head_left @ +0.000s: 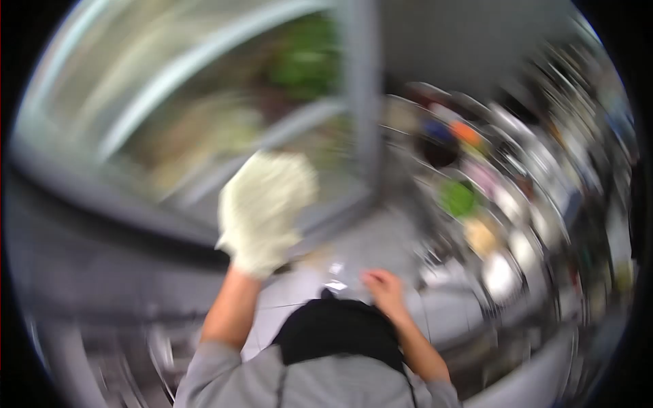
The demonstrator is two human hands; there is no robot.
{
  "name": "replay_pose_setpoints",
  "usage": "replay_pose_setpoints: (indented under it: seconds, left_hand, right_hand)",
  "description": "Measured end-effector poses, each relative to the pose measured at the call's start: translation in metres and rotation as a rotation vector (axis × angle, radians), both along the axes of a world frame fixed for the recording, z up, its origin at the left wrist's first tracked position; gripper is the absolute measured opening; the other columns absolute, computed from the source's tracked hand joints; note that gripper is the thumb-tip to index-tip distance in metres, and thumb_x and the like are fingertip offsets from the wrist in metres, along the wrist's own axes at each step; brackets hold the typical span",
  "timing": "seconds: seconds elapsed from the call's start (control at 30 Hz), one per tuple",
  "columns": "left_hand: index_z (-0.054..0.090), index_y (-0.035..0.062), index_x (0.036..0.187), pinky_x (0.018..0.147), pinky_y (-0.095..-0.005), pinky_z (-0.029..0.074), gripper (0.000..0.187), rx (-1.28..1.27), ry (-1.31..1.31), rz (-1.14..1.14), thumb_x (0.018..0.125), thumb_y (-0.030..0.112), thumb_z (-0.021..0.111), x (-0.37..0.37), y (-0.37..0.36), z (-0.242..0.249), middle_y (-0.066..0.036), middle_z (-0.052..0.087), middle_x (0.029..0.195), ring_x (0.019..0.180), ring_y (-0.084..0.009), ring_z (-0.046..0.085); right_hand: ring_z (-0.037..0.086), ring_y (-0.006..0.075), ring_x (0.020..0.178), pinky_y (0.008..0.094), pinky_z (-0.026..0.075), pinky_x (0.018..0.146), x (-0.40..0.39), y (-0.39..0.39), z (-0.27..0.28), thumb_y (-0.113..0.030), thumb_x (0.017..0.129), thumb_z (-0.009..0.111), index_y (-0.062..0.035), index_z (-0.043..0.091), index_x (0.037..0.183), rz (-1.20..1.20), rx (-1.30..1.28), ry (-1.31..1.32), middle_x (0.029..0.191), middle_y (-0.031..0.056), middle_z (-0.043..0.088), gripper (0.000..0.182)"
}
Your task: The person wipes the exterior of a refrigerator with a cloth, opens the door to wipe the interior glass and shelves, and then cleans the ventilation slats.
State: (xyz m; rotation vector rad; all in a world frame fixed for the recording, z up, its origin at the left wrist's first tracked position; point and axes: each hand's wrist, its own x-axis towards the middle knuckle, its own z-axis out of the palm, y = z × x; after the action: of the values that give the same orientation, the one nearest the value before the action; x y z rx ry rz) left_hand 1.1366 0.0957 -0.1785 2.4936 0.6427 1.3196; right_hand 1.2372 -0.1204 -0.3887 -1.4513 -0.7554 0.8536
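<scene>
My left hand (266,207) reaches forward, covered to the wrist by a loose pale cream glove. It overlaps the lower frame of a glass-fronted case (364,102); motion blur smears its fingers, and I cannot tell whether it holds anything. Behind the glass lie blurred green leaves (306,58) and pale, brownish foodstuff (197,139). My right hand (386,291) is bare and low in front of my body, to the right of the black apron (340,330). Its fingers are curled together, with nothing visible in them.
To the right stands a crowded row of round containers with food: a green one (457,197), a tan one (481,234), a white one (501,277) and an orange one (466,134). A grey tiled floor (442,314) shows below. The whole view is motion-blurred.
</scene>
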Motion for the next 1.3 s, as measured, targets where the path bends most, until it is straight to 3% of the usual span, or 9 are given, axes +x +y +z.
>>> replay_pose_setpoints:
  seconds: [0.37,0.57,0.63,0.7,0.8,0.9,1.0,1.17,1.3]
  left_hand:
    - [0.024,0.0085,0.142,0.112,-0.0427,0.016,0.059,0.923,-0.21,1.004,0.094,0.032,0.048,-0.244,0.167,0.388,-0.021,0.021,0.143,0.134,-0.0355,0.02]
    - [0.005,0.0117,0.159,0.123,-0.0451,0.0,0.071,0.987,-0.014,1.01,0.102,0.041,0.038,-0.181,0.187,0.346,-0.026,-0.001,0.162,0.15,-0.0404,0.0]
    - [0.031,0.0055,0.15,0.102,-0.051,0.045,0.074,1.005,-0.043,1.047,0.091,0.04,0.06,-0.168,0.19,0.292,-0.031,0.021,0.155,0.142,-0.0543,0.017]
    - [0.031,0.0057,0.15,0.102,-0.0651,0.04,0.071,0.403,-0.032,0.729,0.093,0.04,0.055,-0.153,0.172,0.223,-0.033,0.011,0.156,0.141,-0.0608,-0.005]
    - [0.053,0.0005,0.135,0.115,-0.0678,0.015,0.067,0.555,0.423,0.756,0.085,0.044,0.06,-0.155,0.194,0.098,-0.035,0.016,0.155,0.142,-0.0607,0.001]
    - [0.072,0.0018,0.109,0.113,-0.0704,0.008,0.052,0.694,0.156,0.749,0.08,0.044,0.063,-0.171,0.191,0.138,-0.037,0.032,0.148,0.141,-0.0606,0.012]
    - [0.062,0.0036,0.127,0.117,-0.0619,0.016,0.059,0.703,0.187,0.985,0.083,0.042,0.06,-0.197,0.194,0.267,-0.038,-0.005,0.156,0.145,-0.0554,0.0]
    - [0.035,0.0117,0.15,0.115,-0.0574,0.021,0.061,0.906,-0.111,1.332,0.096,0.038,0.043,-0.254,0.253,0.478,-0.031,0.008,0.159,0.146,-0.0462,0.018]
    - [0.044,0.0111,0.145,0.118,-0.0583,0.018,0.055,1.009,0.026,1.464,0.096,0.035,0.044,-0.139,0.195,0.442,-0.032,0.016,0.157,0.146,-0.0466,0.02]
  right_hand:
    - [0.06,0.008,0.068,0.0236,0.049,0.06,-0.044,0.111,0.02,-0.019,0.092,0.067,0.0011,0.07,0.096,0.381,0.032,-0.072,0.078,0.0032,0.067,0.02]
    - [0.061,0.0086,0.068,0.024,0.05,0.06,-0.072,0.145,0.031,-0.018,0.092,0.067,0.0014,0.07,0.096,0.411,0.01,-0.065,0.078,0.0034,0.067,0.02]
    - [0.061,0.0086,0.068,0.0241,0.05,0.06,-0.077,0.154,0.03,-0.017,0.092,0.067,0.0013,0.07,0.096,0.432,0.03,-0.059,0.078,0.0034,0.067,0.019]
    - [0.06,0.0084,0.066,0.0237,0.049,0.059,-0.083,0.162,0.031,-0.016,0.091,0.067,0.0011,0.07,0.096,0.44,0.052,-0.047,0.077,0.003,0.067,0.018]
    - [0.059,0.0079,0.064,0.0232,0.049,0.059,-0.08,0.168,0.031,-0.016,0.09,0.068,0.001,0.071,0.095,0.491,0.072,-0.128,0.075,0.0023,0.067,0.018]
    - [0.059,0.0074,0.064,0.0234,0.048,0.058,-0.059,0.168,0.043,-0.015,0.09,0.068,0.0014,0.071,0.094,0.531,0.123,-0.19,0.074,0.0021,0.067,0.018]
    - [0.061,0.0081,0.066,0.0231,0.049,0.058,-0.03,0.169,0.024,-0.014,0.09,0.067,0.0013,0.071,0.092,0.524,0.121,-0.178,0.074,0.0034,0.068,0.016]
    - [0.065,0.0113,0.07,0.0266,0.052,0.066,0.015,0.155,0.015,-0.015,0.087,0.069,0.0014,0.072,0.091,0.418,-0.037,-0.033,0.076,0.0062,0.07,0.018]
    - [0.062,0.009,0.067,0.0246,0.05,0.062,0.026,0.149,0.003,-0.015,0.087,0.068,0.0005,0.072,0.091,0.354,-0.06,0.134,0.074,0.0037,0.069,0.016]
